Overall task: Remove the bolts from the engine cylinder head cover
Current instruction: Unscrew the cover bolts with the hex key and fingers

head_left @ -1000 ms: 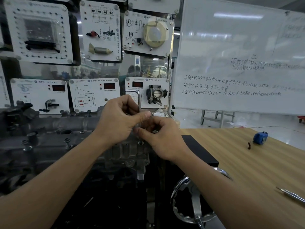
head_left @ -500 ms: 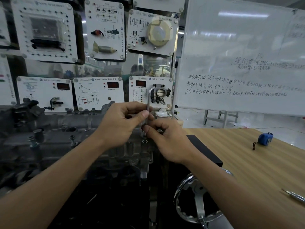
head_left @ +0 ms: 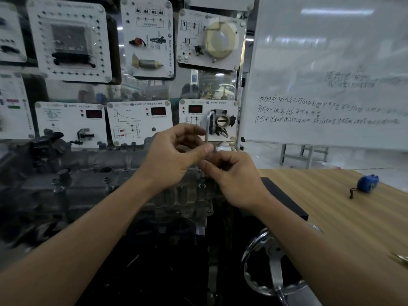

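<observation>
Working along the engine cover [head_left: 84, 173], bolts [head_left: 107, 181] seated at left: left hand [head_left: 176, 157] curled, thumb pressing the hex key [head_left: 207, 129]; right hand [head_left: 234, 180] pinching its foot at the cover's right end. Apparently mid-unscrewing; next, further turns, then lifting that bolt clear.

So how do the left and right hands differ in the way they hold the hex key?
The left hand grips the hex key higher up, thumb pressed on its shaft; the right hand pinches its lower end, just above the cylinder head cover. The left hand shows its curled fingers and thumb side; the right hand shows mostly its back. Both hold the same upright key; the bolt beneath is hidden.
</observation>
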### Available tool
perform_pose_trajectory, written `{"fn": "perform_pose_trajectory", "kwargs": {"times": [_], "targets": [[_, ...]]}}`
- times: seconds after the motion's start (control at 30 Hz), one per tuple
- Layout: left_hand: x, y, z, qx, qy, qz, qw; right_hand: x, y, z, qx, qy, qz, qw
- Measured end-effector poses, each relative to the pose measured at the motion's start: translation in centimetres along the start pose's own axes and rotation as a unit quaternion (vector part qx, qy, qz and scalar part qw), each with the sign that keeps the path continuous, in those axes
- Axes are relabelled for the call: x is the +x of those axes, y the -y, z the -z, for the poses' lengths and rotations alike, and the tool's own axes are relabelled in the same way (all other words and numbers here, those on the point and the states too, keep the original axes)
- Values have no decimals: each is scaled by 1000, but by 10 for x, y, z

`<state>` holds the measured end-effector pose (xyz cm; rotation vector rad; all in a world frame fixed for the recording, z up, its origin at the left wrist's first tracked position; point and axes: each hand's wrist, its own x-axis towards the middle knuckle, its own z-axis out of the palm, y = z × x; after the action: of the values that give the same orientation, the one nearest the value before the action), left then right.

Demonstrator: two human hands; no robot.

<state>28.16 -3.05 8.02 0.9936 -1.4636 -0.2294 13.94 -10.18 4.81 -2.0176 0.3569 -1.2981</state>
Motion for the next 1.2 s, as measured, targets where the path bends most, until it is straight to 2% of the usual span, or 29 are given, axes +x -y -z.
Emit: {"fn": "perform_pose_trajectory", "kwargs": {"times": [0.1, 0.17, 0.47, 0.53, 0.63, 0.7, 0.8, 0.87, 0.97, 1.03, 1.1, 1.17, 1.2], "targets": [[2, -3, 5, 24, 61, -11, 998, -1, 2, 6, -55, 56, 11, 997], [3, -6, 5, 25, 68, -15, 997, -2, 3, 8, -68, 66, 12, 995], [11, -8, -12, 85, -75, -28, 993, 2, 5, 1, -13, -13, -3, 1000], [11, -8, -8, 63, -45, -4, 997, 3, 5, 1, -30, -5, -8, 1000], [7, -9, 3, 13, 73, 24, 997, 2, 11, 6, -97, 45, 2, 994], [5, -8, 10, 21, 101, 22, 994, 1, 15, 7, -142, 80, 15, 987], [8, -11, 10, 59, 48, 9, 997, 3, 17, 9, -158, 96, 22, 982], [11, -12, 4, 70, 7, 6, 998, 5, 16, 9, -153, 75, 17, 985], [14, -9, -2, 66, -1, 9, 998, 6, 12, 4, -124, 26, 13, 992], [15, -9, 0, 45, 25, 38, 998, 6, 11, 3, -121, 31, 13, 992], [16, -12, 8, 47, 91, 57, 993, 8, 15, 6, -142, 84, 23, 986], [18, -16, 16, 74, 166, 39, 983, 11, 21, 13, -179, 142, 24, 973], [20, -18, 19, 92, 180, 30, 979, 13, 23, 15, -195, 167, 18, 966]]}}
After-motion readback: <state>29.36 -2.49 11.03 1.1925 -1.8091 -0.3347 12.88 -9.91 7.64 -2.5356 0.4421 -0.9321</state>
